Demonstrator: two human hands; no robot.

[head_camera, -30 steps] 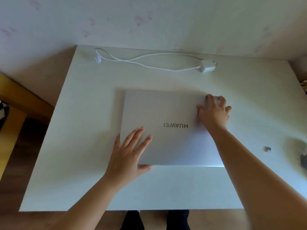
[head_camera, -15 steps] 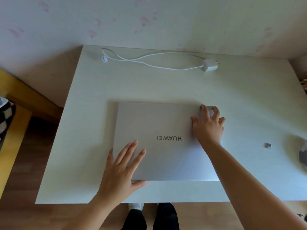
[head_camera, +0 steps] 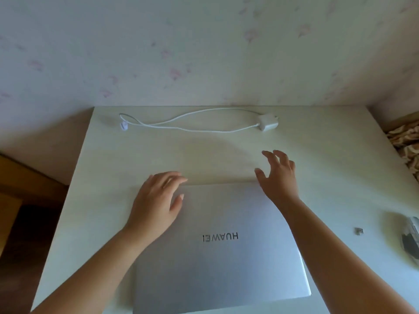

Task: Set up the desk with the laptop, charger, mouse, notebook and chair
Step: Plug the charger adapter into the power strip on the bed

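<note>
A closed silver laptop [head_camera: 217, 257] lies flat on the white desk [head_camera: 102, 200], its logo upside down to me and its near edge close to the desk's front. My left hand [head_camera: 156, 202] hovers over the laptop's far left corner, fingers spread and empty. My right hand [head_camera: 278, 177] is raised over the far right corner, fingers apart, holding nothing. A white charger [head_camera: 267, 123] with its looped cable [head_camera: 181, 123] lies along the desk's back edge. A grey mouse [head_camera: 411, 240] sits at the right edge, partly cut off.
A small grey dongle [head_camera: 358, 231] lies on the desk left of the mouse. A wallpapered wall [head_camera: 204, 53] stands right behind the desk. Wooden furniture [head_camera: 25, 177] and dark floor are to the left; patterned fabric [head_camera: 405, 143] is at the far right.
The laptop has come closer to the desk's front edge. Both hands have lifted off its lid and moved toward its far corners, fingers now spread. The view has tilted up.
</note>
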